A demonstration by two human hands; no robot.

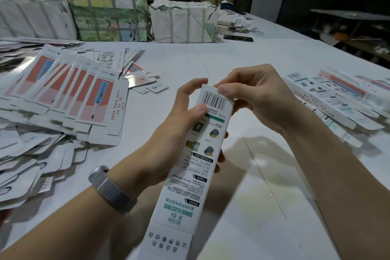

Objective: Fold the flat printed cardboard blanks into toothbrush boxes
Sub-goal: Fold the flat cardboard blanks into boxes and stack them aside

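Box (196,154) stands lengthwise above the table (242,59); left hand (181,120) grips its upper half, right hand (253,99) pinches the far-end flap.

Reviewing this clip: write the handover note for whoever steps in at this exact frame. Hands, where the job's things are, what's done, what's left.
Left hand: grips the half-formed box mid-length, thumb by the barcode.
Right hand: fingers pinch the far end flap.
Flat blanks: fanned pile on the table, left.
Folded boxes: stacked on the right.
Done: several boxes; this one's body is formed.
Left: close the far flap, the near end still open, then the remaining blanks.
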